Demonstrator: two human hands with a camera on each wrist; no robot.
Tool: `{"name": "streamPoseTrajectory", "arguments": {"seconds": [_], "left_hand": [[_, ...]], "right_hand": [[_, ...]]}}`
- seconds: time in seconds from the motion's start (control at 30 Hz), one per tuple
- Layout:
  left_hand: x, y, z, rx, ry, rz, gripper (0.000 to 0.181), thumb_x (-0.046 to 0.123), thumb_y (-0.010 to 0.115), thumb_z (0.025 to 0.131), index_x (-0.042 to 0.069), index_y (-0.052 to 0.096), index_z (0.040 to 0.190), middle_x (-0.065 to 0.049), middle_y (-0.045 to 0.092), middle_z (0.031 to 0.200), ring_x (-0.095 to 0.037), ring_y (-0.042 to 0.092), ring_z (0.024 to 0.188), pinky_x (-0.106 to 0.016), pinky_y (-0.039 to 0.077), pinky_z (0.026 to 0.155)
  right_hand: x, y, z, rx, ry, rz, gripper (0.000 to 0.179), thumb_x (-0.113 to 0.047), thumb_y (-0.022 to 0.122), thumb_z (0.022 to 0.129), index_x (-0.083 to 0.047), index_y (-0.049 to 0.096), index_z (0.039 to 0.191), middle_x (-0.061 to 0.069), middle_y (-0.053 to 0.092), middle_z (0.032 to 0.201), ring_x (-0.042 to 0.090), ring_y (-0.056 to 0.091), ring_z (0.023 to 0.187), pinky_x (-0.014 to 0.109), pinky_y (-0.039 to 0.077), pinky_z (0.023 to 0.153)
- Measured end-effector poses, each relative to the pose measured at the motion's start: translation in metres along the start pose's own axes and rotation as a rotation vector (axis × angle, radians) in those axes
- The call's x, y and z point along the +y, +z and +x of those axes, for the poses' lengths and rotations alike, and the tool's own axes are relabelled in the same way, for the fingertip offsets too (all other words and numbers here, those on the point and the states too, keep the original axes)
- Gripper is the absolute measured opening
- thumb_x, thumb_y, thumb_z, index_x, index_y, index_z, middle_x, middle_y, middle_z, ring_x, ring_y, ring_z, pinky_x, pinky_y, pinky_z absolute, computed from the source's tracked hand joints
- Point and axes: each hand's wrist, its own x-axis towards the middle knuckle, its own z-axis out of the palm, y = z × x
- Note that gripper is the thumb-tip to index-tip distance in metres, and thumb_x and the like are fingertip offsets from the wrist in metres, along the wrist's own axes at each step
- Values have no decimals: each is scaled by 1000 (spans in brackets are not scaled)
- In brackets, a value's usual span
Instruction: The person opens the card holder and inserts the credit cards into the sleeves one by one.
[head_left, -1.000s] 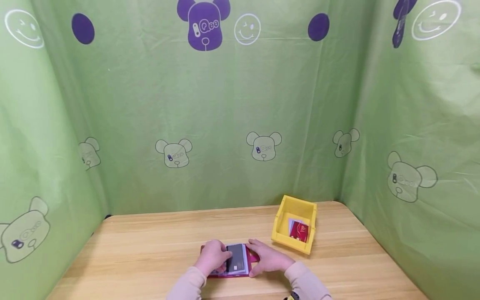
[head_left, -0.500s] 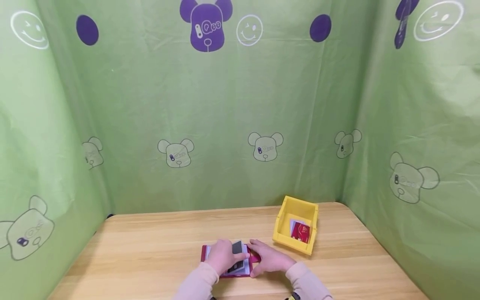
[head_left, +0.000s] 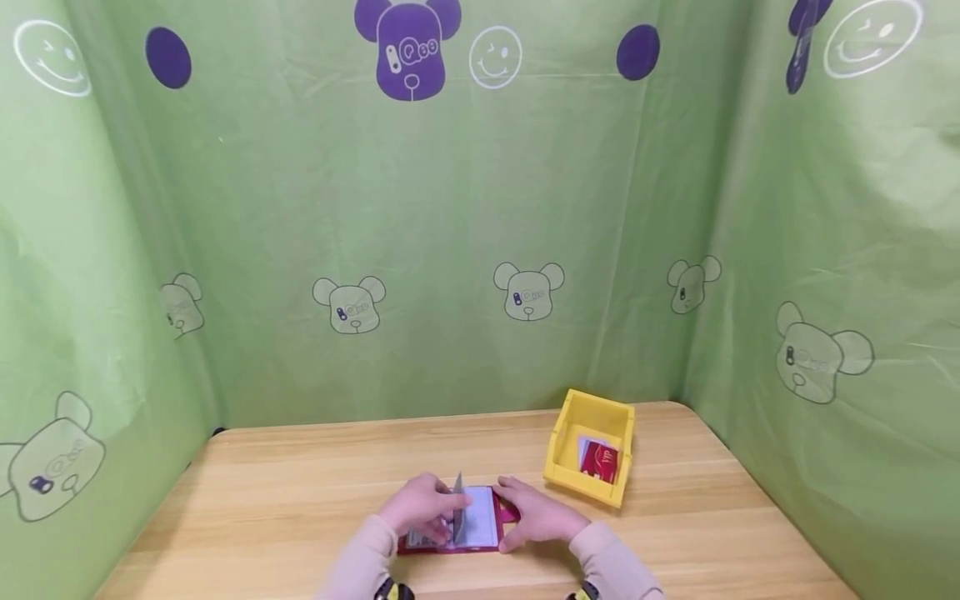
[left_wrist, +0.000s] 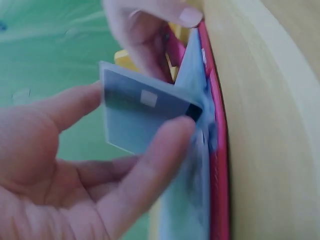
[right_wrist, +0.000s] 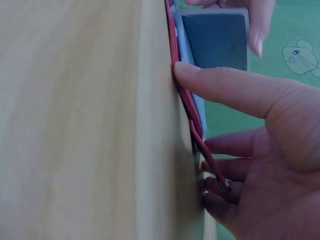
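Tilted up on edge now, card sleeve (head_left: 457, 518) pinched by left hand (head_left: 420, 510).

I see the grey card (head_left: 457, 518) has swung up: a second ago it lay flat on the open card holder (head_left: 480, 533), and now it stands on edge, pinched in my left hand (head_left: 420, 510). That hand has slid left and back, baring the holder's pale sleeve pages. My right hand (head_left: 536, 518) has barely shifted on the holder's right edge.
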Motion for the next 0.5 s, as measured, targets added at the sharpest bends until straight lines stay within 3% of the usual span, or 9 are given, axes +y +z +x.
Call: {"name": "streamPoseTrajectory", "arguments": {"seconds": [0.13, 0.27, 0.37, 0.5], "left_hand": [[-20, -14, -2, -91, -3, -246, 42, 21, 60, 93, -14, 55, 117, -22, 68, 93, -18, 69, 64, -36, 64, 65], [-43, -25, -4, -114, -18, -400, 45, 16, 56, 95, -15, 46, 126, -25, 67, 98, -24, 70, 75, -41, 64, 72], [-54, -32, -8, -131, -27, -468, 45, 15, 53, 96, -15, 42, 128, -26, 66, 102, -26, 70, 82, -44, 63, 78], [-60, -42, -16, -158, -19, -489, 43, 18, 51, 98, -14, 45, 127, -23, 67, 106, -25, 70, 84, -45, 62, 81]], "right_hand": [[0, 1, 0, -6, 7, -6, 95, -25, 83, 66, 5, 38, 145, 28, 26, 156, 51, 25, 143, 68, 22, 116], [0, 0, 0, -1, -3, -16, 96, -25, 83, 66, 6, 38, 145, 29, 26, 156, 51, 26, 143, 68, 22, 116], [-1, 0, 0, 0, -10, -12, 96, -25, 83, 65, 6, 38, 144, 29, 26, 156, 51, 25, 143, 67, 21, 116], [-1, 0, 0, 1, -12, -12, 96, -25, 83, 65, 6, 38, 144, 30, 26, 156, 51, 26, 143, 67, 22, 117]]}}
